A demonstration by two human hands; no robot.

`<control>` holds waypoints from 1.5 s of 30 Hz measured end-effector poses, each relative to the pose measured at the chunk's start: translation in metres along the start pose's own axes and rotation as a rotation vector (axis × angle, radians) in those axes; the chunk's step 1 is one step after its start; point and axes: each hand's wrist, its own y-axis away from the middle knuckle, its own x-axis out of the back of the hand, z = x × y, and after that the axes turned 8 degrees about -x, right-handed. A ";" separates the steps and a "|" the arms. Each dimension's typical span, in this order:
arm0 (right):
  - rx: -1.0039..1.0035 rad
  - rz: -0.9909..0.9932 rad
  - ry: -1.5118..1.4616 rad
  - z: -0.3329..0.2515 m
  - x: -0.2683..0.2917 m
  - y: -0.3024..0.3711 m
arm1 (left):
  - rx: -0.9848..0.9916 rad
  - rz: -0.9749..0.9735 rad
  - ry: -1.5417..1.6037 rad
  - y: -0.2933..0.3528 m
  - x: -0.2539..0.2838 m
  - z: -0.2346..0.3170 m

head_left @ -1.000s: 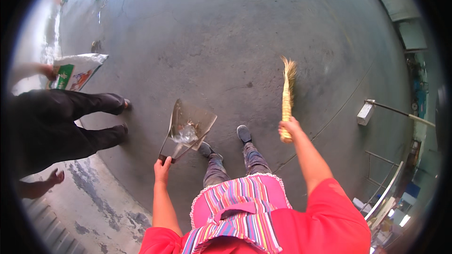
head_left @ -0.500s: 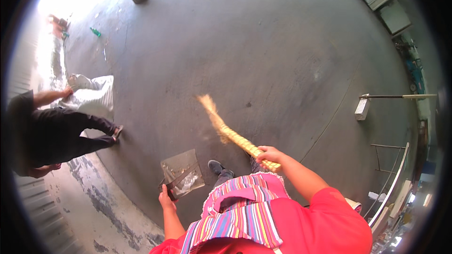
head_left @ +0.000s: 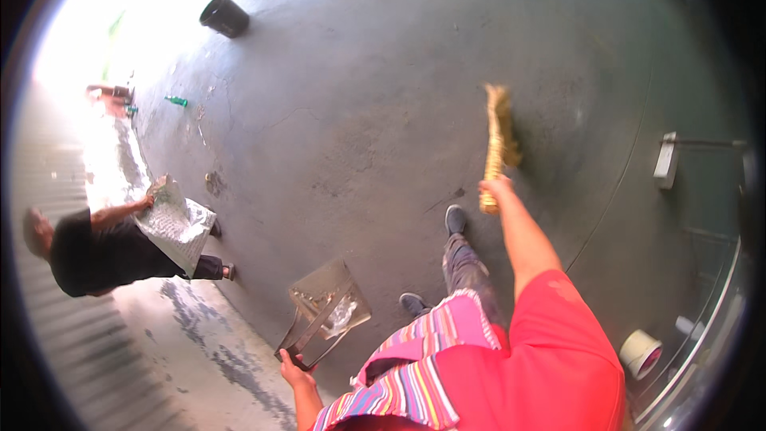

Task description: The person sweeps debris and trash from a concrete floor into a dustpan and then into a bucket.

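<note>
My right hand (head_left: 496, 186) grips the bound yellow handle of a short straw hand broom (head_left: 493, 144), which stretches forward over the floor on my right side. Its bristles fan out at the far end; whether they touch the floor I cannot tell. Low on the left, my left hand (head_left: 298, 370) is closed around the handle of a dustpan (head_left: 337, 273). Shiny clear scraps (head_left: 343, 315) and small debris lie inside the pan.
Another person (head_left: 112, 251) at the left holds a white sack (head_left: 177, 227). A black bucket (head_left: 225, 16) and a green bottle (head_left: 176, 100) are farther off. To the right are a white block on a pole (head_left: 665, 161) and a white bucket (head_left: 641, 353).
My right hand has swung the broom forward and to the right. The dustpan stays in my left hand, now more tilted. The other person's sack is raised, and a white bucket has come into view.
</note>
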 end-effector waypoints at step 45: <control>-0.053 -0.008 -0.182 -0.628 0.294 -0.061 | 0.076 -0.042 0.202 0.108 -0.625 0.534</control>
